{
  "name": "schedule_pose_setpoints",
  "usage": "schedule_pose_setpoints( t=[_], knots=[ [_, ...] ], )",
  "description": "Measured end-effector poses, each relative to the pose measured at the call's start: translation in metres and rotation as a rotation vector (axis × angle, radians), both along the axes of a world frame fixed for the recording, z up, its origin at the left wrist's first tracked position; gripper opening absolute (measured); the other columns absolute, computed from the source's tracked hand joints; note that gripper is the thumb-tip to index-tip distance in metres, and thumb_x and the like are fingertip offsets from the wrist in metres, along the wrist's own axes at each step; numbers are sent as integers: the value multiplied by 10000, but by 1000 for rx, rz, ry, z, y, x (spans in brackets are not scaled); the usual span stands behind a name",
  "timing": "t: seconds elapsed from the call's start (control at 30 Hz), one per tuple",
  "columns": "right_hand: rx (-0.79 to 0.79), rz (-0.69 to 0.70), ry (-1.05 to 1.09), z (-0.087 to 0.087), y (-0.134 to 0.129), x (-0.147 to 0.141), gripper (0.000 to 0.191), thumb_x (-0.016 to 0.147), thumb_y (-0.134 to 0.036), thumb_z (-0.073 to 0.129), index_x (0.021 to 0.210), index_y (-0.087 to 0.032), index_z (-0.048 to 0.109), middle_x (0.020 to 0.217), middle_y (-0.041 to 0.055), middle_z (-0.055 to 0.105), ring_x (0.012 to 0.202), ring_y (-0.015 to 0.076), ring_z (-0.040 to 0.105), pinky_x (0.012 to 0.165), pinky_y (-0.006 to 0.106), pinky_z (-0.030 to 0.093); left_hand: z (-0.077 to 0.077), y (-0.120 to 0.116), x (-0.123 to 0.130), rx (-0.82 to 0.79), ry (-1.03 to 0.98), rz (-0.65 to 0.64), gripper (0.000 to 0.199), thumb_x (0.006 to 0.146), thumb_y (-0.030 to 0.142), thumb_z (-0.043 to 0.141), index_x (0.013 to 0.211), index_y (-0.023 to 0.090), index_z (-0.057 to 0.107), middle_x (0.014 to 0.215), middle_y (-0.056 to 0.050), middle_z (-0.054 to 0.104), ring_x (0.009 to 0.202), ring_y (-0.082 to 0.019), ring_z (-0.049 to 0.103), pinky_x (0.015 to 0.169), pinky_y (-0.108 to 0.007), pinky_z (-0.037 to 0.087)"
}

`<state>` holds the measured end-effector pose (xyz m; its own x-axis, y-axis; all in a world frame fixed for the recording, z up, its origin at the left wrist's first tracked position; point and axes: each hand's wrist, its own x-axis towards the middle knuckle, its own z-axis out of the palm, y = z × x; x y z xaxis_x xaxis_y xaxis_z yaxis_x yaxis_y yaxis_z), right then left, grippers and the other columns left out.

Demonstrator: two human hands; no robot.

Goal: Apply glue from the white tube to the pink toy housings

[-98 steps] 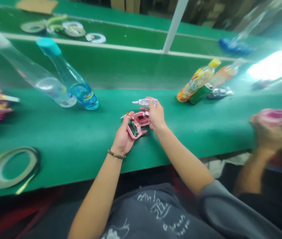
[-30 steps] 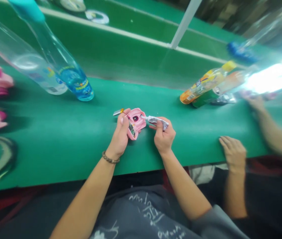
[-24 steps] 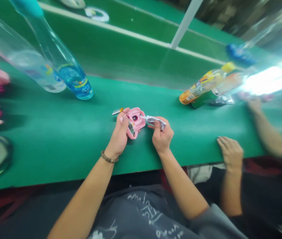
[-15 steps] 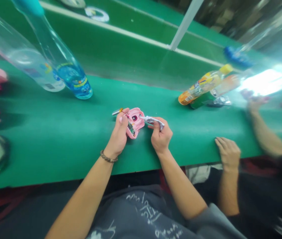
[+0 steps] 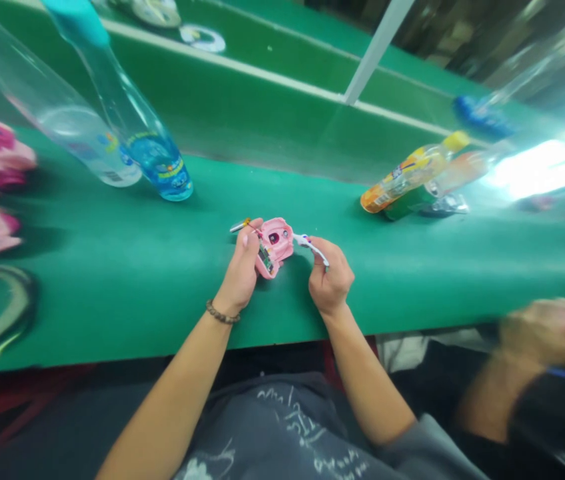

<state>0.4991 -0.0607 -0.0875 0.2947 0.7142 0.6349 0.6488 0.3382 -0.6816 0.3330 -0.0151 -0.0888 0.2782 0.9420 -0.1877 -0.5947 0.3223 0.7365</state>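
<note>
Here, left hand [image 5: 236,270] curled around pink plastic toy shell [image 5: 276,241], tilted toward right hand [image 5: 330,283], small green circuit board [image 5: 265,259] showing; slim white squeeze tube [image 5: 312,247] pinched, nozzle at shell's edge, above green bench [image 5: 112,293].

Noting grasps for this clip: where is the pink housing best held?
Probably by the outer rim of the pink housing, from the near left, as the left hand does now. The green circuit board lies exposed on its face; fingers should stay off it, leaving the top for the white tube in the right hand.
</note>
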Motion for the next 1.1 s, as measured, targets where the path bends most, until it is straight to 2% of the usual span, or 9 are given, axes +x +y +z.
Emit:
schedule_pose_setpoints(
  t=[0.1,0.2,0.27,0.37,0.53,0.63,0.8,0.93,1.1],
  knots=[
    [-18,-48,177,5,-2,-10,211,972,-259,489,1122,-210,629,1049,62,719,895,188,734,810,398,645,9,2,-4,-98,-132,-46,289,944,455,534,1183,324,628,1242,-17,672,1188,-293,615,627,-273,555],
    [-88,-12,338,9,0,-26,229,1010,-281,403,1159,-187,550,970,45,713,748,164,738,631,334,654,19,4,-8,-169,-187,-86,326,972,429,418,1185,304,631,1220,-36,685,1167,-328,620,596,-305,542],
    [-125,21,383,11,1,-36,212,998,-293,441,1124,-191,578,954,31,714,707,156,730,599,308,644,23,4,-7,-198,-165,-89,345,983,416,374,1179,304,636,1198,-36,693,1157,-318,628,607,-309,542],
    [-132,25,382,9,-1,-44,180,957,-269,530,1080,-217,651,1001,23,717,729,152,724,670,306,640,26,2,-4,-206,-112,-74,326,992,411,384,1147,296,647,1172,-34,695,1114,-284,655,648,-295,556],
    [-110,-3,304,2,-6,-46,199,920,-223,568,1072,-249,693,1014,23,729,886,199,724,858,387,618,24,-3,1,-142,-93,-27,310,973,389,484,1216,220,575,1256,-94,638,993,-249,682,712,-339,607],
    [-101,9,270,-1,-7,-45,224,926,-236,550,1103,-267,683,1038,22,730,860,202,730,842,400,632,22,-6,4,-88,-60,-13,323,959,411,528,1225,230,561,1263,-89,629,1050,-251,664,761,-341,604],
    [-60,22,199,-1,-7,-46,241,936,-229,534,1129,-294,663,1047,19,737,813,182,735,761,350,653,21,-8,6,-72,-42,-4,330,957,427,550,1231,244,554,1267,-69,631,1106,-231,644,854,-321,571],
    [7,31,127,3,-6,-45,251,932,-184,534,1122,-286,664,1022,17,742,910,193,733,833,363,641,20,-10,5,-100,-72,-24,328,981,399,516,1267,239,516,1280,-76,624,1096,-215,647,870,-311,557],
    [23,69,87,6,-6,-45,297,934,-159,510,1154,-305,645,1060,12,736,974,198,722,855,391,640,19,-12,4,-68,-47,-24,398,941,411,598,1292,253,498,1317,-75,603,1074,-211,653,921,-321,535]
  ],
)
